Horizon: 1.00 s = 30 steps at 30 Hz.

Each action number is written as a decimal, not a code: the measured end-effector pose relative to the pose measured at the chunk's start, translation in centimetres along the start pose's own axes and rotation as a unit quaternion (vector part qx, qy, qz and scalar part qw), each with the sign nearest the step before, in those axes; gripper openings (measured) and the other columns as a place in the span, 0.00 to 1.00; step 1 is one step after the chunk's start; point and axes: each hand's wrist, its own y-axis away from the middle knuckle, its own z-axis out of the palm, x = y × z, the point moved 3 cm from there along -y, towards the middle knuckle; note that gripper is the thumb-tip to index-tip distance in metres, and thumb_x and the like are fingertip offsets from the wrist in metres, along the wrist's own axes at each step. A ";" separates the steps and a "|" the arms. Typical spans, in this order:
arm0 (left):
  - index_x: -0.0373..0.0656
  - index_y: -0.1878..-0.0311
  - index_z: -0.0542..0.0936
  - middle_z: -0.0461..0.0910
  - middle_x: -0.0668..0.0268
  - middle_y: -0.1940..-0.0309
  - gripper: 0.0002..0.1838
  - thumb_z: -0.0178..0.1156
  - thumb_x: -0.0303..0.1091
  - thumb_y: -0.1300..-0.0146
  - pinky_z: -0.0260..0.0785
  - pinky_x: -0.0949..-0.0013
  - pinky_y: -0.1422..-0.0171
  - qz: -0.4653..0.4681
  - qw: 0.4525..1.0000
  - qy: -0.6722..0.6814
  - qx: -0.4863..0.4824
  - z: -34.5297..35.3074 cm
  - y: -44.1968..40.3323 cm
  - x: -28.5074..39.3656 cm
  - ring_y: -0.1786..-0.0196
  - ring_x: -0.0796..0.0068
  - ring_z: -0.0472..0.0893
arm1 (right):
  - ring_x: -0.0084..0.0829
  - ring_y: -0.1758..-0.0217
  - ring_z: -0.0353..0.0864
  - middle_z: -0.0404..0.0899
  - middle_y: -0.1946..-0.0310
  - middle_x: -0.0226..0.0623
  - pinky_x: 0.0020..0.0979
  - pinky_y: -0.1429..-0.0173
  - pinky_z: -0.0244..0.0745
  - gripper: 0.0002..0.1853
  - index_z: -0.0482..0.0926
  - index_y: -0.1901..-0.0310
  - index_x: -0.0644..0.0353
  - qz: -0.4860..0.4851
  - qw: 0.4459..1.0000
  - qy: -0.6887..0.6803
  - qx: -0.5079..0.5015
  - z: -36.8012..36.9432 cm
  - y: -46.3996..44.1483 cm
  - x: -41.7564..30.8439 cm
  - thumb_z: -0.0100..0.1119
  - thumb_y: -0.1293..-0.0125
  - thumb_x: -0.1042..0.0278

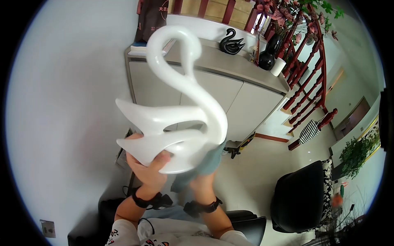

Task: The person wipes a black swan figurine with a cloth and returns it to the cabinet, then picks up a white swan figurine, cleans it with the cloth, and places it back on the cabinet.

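A glossy white swan figurine [213,110] is held up in front of me, its curved neck towards the top of the view. My left hand [148,170] grips its tail and wing end, with the thumb pressed on the near side. Against the lower right of the body lies a grey-green cloth [209,160]. My right hand [203,182] is behind and under this cloth, its fingers mostly covered and blurred. The cloth touches the swan's base, and a loose end hangs towards my wrists.
Behind the swan stands a grey cabinet [246,98] bearing a black swan figurine [232,43], a black vase [269,52] with flowers, and a white cylinder [278,67]. A red stair railing [316,53] rises at right. A black chair [298,197] stands lower right; a wall is at left.
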 end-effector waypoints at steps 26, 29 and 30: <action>0.38 0.38 0.66 0.71 0.59 0.43 0.29 0.61 0.37 0.42 0.62 0.64 0.37 -0.076 0.840 -0.158 -0.513 -0.3 -4.3 4.9 0.42 0.67 0.71 | 0.31 0.46 0.74 0.74 0.48 0.37 0.30 0.41 0.66 0.37 0.66 0.42 0.65 -0.137 0.974 0.160 -0.088 -5.2 -0.9 -2.9 0.69 0.51 0.55; 0.37 0.40 0.66 0.74 0.58 0.48 0.30 0.63 0.39 0.42 0.67 0.67 0.45 -0.230 0.681 -0.391 -0.575 1.9 -3.7 5.8 0.48 0.68 0.75 | 0.31 0.47 0.74 0.74 0.49 0.37 0.29 0.40 0.65 0.39 0.67 0.42 0.66 -0.148 0.964 0.176 -0.133 -3.4 -0.8 -4.1 0.71 0.56 0.58; 0.37 0.40 0.66 0.75 0.58 0.49 0.30 0.63 0.38 0.42 0.69 0.68 0.47 -0.263 0.657 -0.407 -0.578 1.9 -3.4 5.6 0.49 0.68 0.76 | 0.30 0.47 0.74 0.74 0.49 0.37 0.29 0.40 0.65 0.39 0.67 0.42 0.66 -0.148 0.957 0.200 -0.147 -3.2 -0.9 -4.5 0.72 0.56 0.58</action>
